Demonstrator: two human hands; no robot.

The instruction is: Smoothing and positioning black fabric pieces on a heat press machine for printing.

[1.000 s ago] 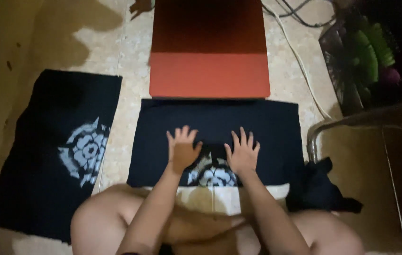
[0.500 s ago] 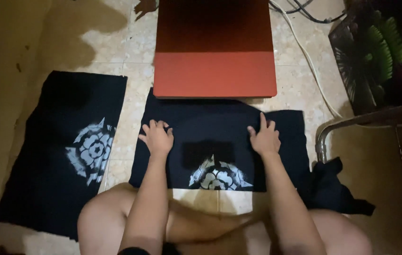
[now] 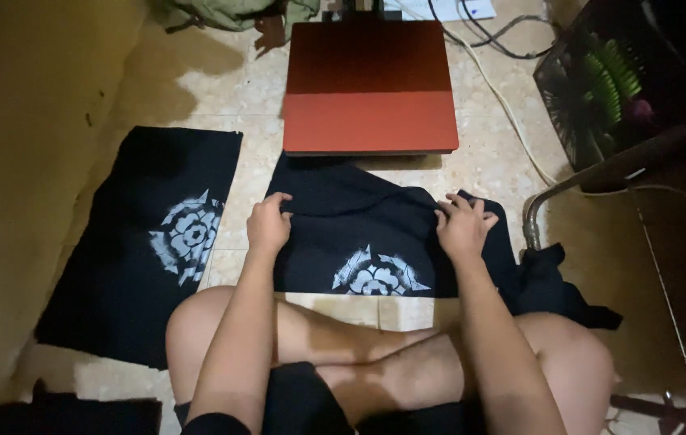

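Now I see both hands on the black garment with a white round print [image 3: 375, 242], which lies on the floor just in front of my crossed legs. My left hand [image 3: 269, 224] pinches the upper left edge of the cloth with curled fingers, and my right hand [image 3: 464, 225] grips the upper right edge in the same way. The top part looks folded down toward me, and the white emblem shows below the fold, so I judge the folding is in its middle: one fold is made, and the sides are not yet folded in.

To the left, a second black garment with the same print [image 3: 157, 242] lies flat and spread, apart from the first one. Beyond my hands stands a red heat press plate [image 3: 371, 89], nothing on it. At the right I see a loose black cloth [image 3: 556, 282] beside a metal chair leg [image 3: 544, 209], and a dark fan cage [image 3: 601, 89]. Beige floor tiles [image 3: 222, 80] are under everything, with a yellow wall [image 3: 29, 161] on the left. White cables [image 3: 504, 89] run past the press.
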